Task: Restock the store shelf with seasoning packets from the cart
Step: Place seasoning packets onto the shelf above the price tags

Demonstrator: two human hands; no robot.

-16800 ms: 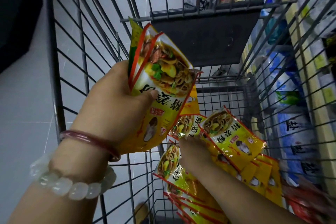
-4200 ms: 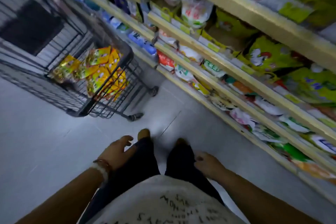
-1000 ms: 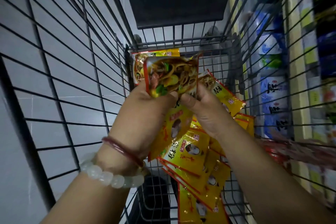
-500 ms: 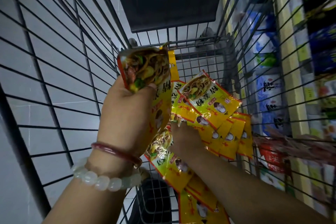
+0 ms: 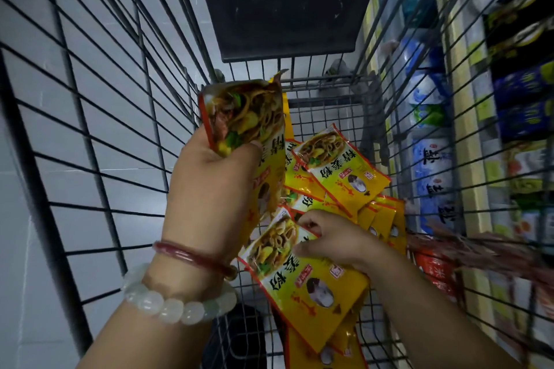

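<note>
1. Yellow packets [image 5: 338,171] heaped in the cart [image 5: 99,117], on its wire floor toward the right side.
2. Small bunch [image 5: 245,120] held upright above the heap, gripped by left hand [image 5: 209,189], thumb across the front, fingers curled behind.
3. Right hand [image 5: 332,241] down in the heap, fingertips pinching the upper edge of one packet [image 5: 302,275] lying on top.
4. Two bracelets [image 5: 180,302] on left wrist, one red, one of pale beads.
5. Dark flap [image 5: 287,0] at far end of cart.
6. Shelf [image 5: 461,75] seen through right cart wall, blue and white bags [image 5: 431,159] on it.
</note>
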